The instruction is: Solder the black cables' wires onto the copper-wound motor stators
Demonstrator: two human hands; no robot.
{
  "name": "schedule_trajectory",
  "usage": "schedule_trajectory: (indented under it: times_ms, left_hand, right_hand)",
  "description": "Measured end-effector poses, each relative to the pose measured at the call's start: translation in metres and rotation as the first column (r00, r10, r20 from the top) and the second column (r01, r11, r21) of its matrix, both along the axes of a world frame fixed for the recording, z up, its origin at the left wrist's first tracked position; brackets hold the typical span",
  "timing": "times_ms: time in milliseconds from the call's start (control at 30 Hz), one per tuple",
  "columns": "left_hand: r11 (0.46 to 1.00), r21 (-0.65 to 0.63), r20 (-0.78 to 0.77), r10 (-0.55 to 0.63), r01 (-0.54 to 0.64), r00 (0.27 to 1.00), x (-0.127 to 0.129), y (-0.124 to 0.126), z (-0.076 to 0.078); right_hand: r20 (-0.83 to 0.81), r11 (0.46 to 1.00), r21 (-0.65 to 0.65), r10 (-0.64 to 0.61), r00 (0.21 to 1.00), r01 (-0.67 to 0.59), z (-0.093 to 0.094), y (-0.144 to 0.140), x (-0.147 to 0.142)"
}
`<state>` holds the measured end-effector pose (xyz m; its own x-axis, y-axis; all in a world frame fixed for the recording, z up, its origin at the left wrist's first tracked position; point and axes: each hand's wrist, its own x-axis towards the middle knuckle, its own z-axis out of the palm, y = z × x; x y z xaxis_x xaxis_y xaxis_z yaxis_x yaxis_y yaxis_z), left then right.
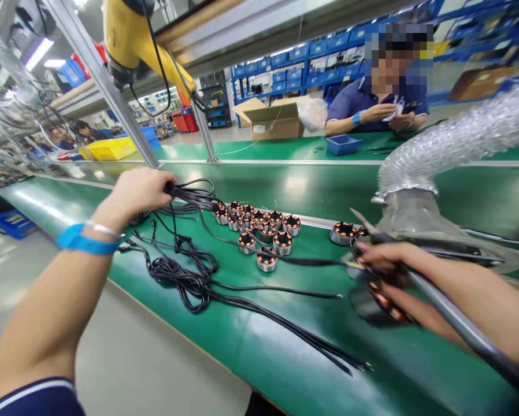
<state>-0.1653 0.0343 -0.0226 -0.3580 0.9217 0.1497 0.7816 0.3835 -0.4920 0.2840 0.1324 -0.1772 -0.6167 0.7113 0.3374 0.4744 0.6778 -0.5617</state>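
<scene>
Copper-wound stator [364, 304], grey-sided, ring-shaped and motion-blurred, gripped in the right hand [385, 266] above the green bench [251, 341]; well apart, the left hand [149, 188] clamps looped black cables [194, 196]. Further stators [282, 249] stand between.

The head camera looks forward and down from close above, across the green bench [303, 370].

Bench top [303, 315] was smooth, glossy green.
Stators [282, 251] had bright metal rims, shiny copper-coloured windings; cables [179, 274] wore smooth black plastic; duct [463, 134] was crinkled foil; carton [272, 120] was matt cardboard.
</scene>
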Motion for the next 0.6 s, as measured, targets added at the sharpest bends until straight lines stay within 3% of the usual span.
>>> schedule_trajectory:
  times_ms: [67, 100, 233, 333, 467, 600]
  left_hand:
    - [0.999, 0.05, 0.019, -0.013, 0.012, 1.0, -0.003, 0.055, -0.008]
    - [0.991, 0.133, 0.059, -0.013, 0.005, 0.998, -0.003, 0.083, -0.012]
    - [0.932, 0.36, 0.155, -0.091, 0.03, 0.984, 0.004, 0.185, -0.029]
    - [0.911, 0.403, 0.206, -0.182, 0.086, 0.961, 0.012, 0.239, -0.049]
    - [0.912, 0.365, 0.284, -0.3, 0.187, 0.911, 0.001, 0.267, -0.091]
    - [0.928, 0.346, 0.338, -0.259, 0.137, 0.905, -0.047, 0.243, -0.12]
  right_hand:
    - [0.045, 0.992, 0.034, 0.118, 0.992, -0.12, 0.019, 0.03, -0.032]
    - [0.05, 0.989, 0.053, 0.136, 0.989, -0.138, 0.028, 0.048, -0.05]
    - [0.248, 0.981, 0.191, -0.089, 0.965, 0.042, 0.057, 0.127, -0.122]
    - [0.304, 0.962, 0.212, -0.23, 0.925, 0.169, 0.054, 0.187, -0.165]
    - [0.367, 0.923, 0.177, -0.384, 0.847, 0.342, 0.016, 0.254, -0.188]
    - [0.405, 0.893, 0.12, -0.443, 0.8, 0.433, -0.028, 0.292, -0.177]
